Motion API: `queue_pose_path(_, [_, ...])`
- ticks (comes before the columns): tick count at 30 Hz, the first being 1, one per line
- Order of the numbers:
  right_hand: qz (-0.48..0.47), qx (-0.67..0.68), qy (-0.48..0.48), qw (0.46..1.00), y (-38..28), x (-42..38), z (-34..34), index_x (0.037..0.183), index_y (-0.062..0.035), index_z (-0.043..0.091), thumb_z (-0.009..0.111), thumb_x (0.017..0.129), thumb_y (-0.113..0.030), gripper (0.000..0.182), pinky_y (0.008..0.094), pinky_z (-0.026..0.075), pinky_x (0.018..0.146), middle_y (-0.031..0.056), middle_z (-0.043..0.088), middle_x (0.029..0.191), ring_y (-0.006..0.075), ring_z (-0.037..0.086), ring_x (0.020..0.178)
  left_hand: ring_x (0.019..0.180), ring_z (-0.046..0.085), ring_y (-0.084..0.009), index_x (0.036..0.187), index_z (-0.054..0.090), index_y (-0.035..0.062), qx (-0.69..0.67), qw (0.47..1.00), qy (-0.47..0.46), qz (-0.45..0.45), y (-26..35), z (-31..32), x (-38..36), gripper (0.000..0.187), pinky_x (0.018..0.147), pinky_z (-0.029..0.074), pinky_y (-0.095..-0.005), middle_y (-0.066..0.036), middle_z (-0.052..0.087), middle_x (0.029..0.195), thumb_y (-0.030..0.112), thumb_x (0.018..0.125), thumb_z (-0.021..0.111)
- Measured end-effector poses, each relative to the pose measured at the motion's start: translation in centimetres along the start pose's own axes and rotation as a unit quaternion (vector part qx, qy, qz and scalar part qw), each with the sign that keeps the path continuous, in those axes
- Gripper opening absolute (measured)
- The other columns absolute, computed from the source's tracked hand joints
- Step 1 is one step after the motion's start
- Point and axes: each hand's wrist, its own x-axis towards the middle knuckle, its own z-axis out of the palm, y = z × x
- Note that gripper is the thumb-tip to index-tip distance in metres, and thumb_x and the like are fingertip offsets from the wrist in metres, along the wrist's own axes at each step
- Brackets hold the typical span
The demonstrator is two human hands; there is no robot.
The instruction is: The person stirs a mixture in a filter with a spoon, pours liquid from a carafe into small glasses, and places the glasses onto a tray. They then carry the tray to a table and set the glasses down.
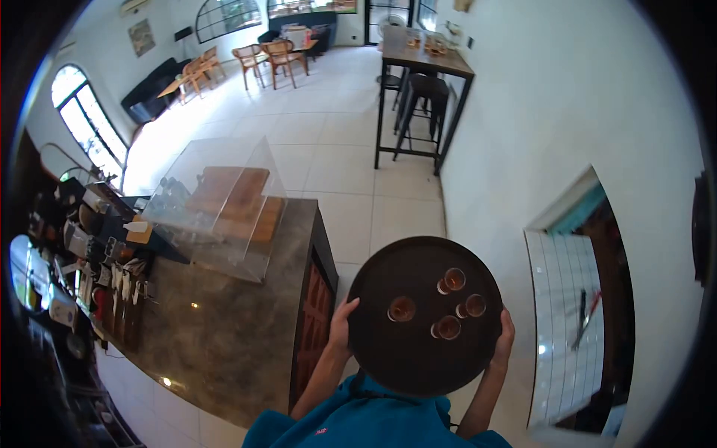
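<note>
A round dark serving tray (388, 358) is held level in front of my body. On it stand several small glasses of amber-brown drink, one glass (402, 308) apart on the left and the others, such as this glass (450, 280), grouped to the right. My left hand (341, 326) grips the left rim, and my right hand (506, 337) grips the right rim. The fingers of both hands are partly hidden under the tray.
To the left is a concrete-topped counter (224, 328) with a clear acrylic cover (224, 209) over wooden boards (228, 190). Ahead on the right, a high table (426, 56) with glasses and a black stool (427, 88) stand by the wall. A tiled hatch ledge (556, 321) lies right.
</note>
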Motion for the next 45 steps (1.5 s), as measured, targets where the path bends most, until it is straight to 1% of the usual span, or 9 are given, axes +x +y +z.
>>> queue_pose_path(2, [0.012, -0.021, -0.01, 1.0, 0.1, 5.2, 0.8, 0.127, 0.0055, 0.052, 0.044, 0.1, -0.025, 0.042, 0.0332, 0.044, 0.098, 0.0145, 0.06, 0.121, 0.023, 0.058, 0.11, 0.107, 0.061, -0.0243, 0.129, 0.047, -0.0023, -0.004, 0.998, 0.051, -0.031, -1.1, 0.0, 3.9, 0.04, 0.092, 0.05, -0.0349, -0.016, 0.059, 0.121, 0.017, 0.094, 0.048])
queue_pose_path(8, [0.024, -0.085, 0.019, 0.996, 1.1, 23.7, 4.8, 0.126, 0.0058, 0.052, 0.048, 0.099, -0.022, 0.039, 0.0317, 0.045, 0.095, 0.0142, 0.06, 0.121, 0.0217, 0.059, 0.109, 0.106, 0.061, -0.0244, 0.127, 0.048, -0.002, 0.019, 0.996, 0.08, 0.023, -0.9, 2.2, 17.4, 0.038, 0.092, 0.051, -0.0367, -0.014, 0.06, 0.118, 0.019, 0.095, 0.049])
queue_pose_path(10, [0.04, 0.006, -0.082, 0.996, 2.2, 29.6, 6.5, 0.124, 0.0048, 0.055, 0.051, 0.098, -0.022, 0.038, 0.0308, 0.044, 0.096, 0.0128, 0.061, 0.119, 0.0208, 0.059, 0.108, 0.107, 0.061, -0.0254, 0.127, 0.048, -0.0016, 0.032, 0.99, 0.125, 0.053, -0.2, 2.4, 21.3, 0.039, 0.091, 0.051, -0.0377, -0.015, 0.06, 0.117, 0.02, 0.095, 0.049])
queue_pose_path(18, [0.078, -0.106, -0.2, 0.971, 1.0, 49.3, 21.0, 0.128, 0.0041, 0.053, 0.055, 0.096, -0.024, 0.043, 0.0279, 0.044, 0.095, 0.0099, 0.062, 0.117, 0.0165, 0.059, 0.106, 0.112, 0.058, -0.0284, 0.135, 0.042, 0.0019, 0.014, 0.946, 0.276, 0.169, 3.8, 3.9, 33.7, 0.042, 0.094, 0.05, -0.0409, -0.015, 0.056, 0.125, 0.02, 0.098, 0.048])
queue_pose_path(20, [0.118, -0.043, -0.236, 0.963, 2.0, 53.1, 24.7, 0.127, 0.0036, 0.054, 0.061, 0.094, -0.023, 0.043, 0.027, 0.046, 0.091, 0.0107, 0.064, 0.114, 0.0156, 0.06, 0.102, 0.111, 0.059, -0.0285, 0.135, 0.043, 0.0017, -0.003, 0.95, 0.25, 0.189, 6.1, 3.7, 37.5, 0.041, 0.093, 0.051, -0.0407, -0.015, 0.056, 0.126, 0.019, 0.098, 0.047])
queue_pose_path(27, [0.115, 0.032, -0.22, 0.968, 3.6, 65.2, 36.2, 0.128, 0.0023, 0.053, 0.057, 0.095, -0.018, 0.039, 0.0263, 0.046, 0.091, 0.0092, 0.062, 0.116, 0.0148, 0.06, 0.102, 0.11, 0.059, -0.0297, 0.133, 0.044, 0.0013, 0.024, 0.952, 0.219, 0.213, 17.3, 2.4, 54.8, 0.04, 0.092, 0.052, -0.0405, -0.017, 0.056, 0.125, 0.016, 0.096, 0.047])
queue_pose_path(35, [0.069, 0.061, -0.159, 0.983, 0.7, 76.5, 45.5, 0.129, 0.0014, 0.052, 0.056, 0.095, -0.014, 0.038, 0.0268, 0.047, 0.091, 0.0079, 0.062, 0.118, 0.0143, 0.06, 0.104, 0.111, 0.058, -0.0301, 0.134, 0.042, 0.0, 0.094, 0.978, 0.122, 0.141, 29.6, 6.5, 73.2, 0.044, 0.093, 0.051, -0.0403, -0.018, 0.055, 0.124, 0.011, 0.092, 0.048])
queue_pose_path(39, [0.045, 0.005, -0.16, 0.986, -2.5, 83.7, 50.1, 0.135, 0.0006, 0.047, 0.058, 0.094, -0.018, 0.046, 0.0275, 0.043, 0.097, 0.0081, 0.059, 0.122, 0.0144, 0.056, 0.11, 0.113, 0.057, -0.0316, 0.137, 0.038, 0.0019, 0.113, 0.984, 0.058, 0.124, 34.1, 8.8, 82.9, 0.048, 0.094, 0.051, -0.0425, -0.02, 0.051, 0.127, 0.008, 0.091, 0.047])
queue_pose_path(45, [-0.053, -0.092, -0.16, 0.981, -2.5, 97.1, 56.7, 0.136, 0.0011, 0.045, 0.062, 0.092, -0.019, 0.051, 0.0289, 0.041, 0.099, 0.0092, 0.056, 0.127, 0.016, 0.053, 0.116, 0.118, 0.052, -0.0326, 0.139, 0.034, 0.0045, 0.126, 0.981, 0.081, 0.12, 37.6, 10.9, 94.3, 0.051, 0.095, 0.05, -0.0456, -0.019, 0.048, 0.13, 0.007, 0.09, 0.046])
